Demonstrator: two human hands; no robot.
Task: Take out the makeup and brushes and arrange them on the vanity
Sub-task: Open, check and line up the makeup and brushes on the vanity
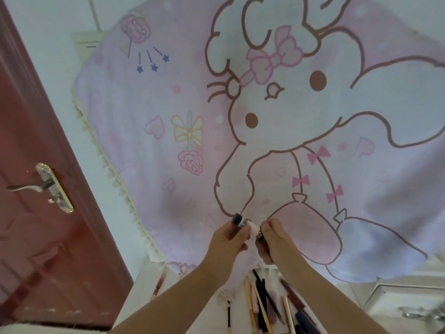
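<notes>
Your 2 hands meet in front of the cloth (168,141), raised above the vanity (142,300). Your left hand (228,239) has its fingers curled round a small tube (244,224), white in the body with a dark blue cap at its upper left end. The tube lies tilted, cap up and to the left, its other end down and to the right. Your right hand (269,237) pinches that lower end with its fingertips, so the tube is held between both hands and touches nothing else. The print on the tube is too small to read.

Below your wrists, on the white vanity top, lies a loose spread of pencils and brushes (265,304): thin dark ones, yellowish ones, a pale pink one and a dark red one, most of them pointing up toward the cloth and overlapping each other. 1 thin dark brush (228,317) lies a little apart on the left of the spread. Further left, near the vanity's edge, is a pink stick (159,285), lying tilted.

The cloth is pink, with a large white cartoon rabbit, bows, hearts and a rose on it, and a cream fringe down its left edge. Its lower hem hangs just above the pencils. On your left stands a dark red door (36,237) with a metal handle (45,186). At the lower right is a white framed edge (375,292); what it belongs to, you cannot tell.
</notes>
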